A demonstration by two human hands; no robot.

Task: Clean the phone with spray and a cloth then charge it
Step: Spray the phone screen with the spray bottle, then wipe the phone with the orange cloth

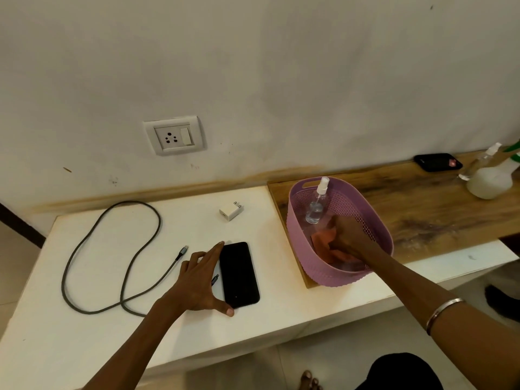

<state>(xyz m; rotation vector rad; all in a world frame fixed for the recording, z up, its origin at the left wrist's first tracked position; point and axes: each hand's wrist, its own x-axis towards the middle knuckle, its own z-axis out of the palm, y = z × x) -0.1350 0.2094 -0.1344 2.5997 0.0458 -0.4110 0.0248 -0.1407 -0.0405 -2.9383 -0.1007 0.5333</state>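
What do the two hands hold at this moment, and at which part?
The right hand grips the orange cloth at its upper bunched part, inside the purple basket. The left hand holds nothing; its spread fingers touch the phone at its left edge.

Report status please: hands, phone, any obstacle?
Left hand open, touching phone edge. Right hand in basket, gripping orange cloth. Nothing in the way.
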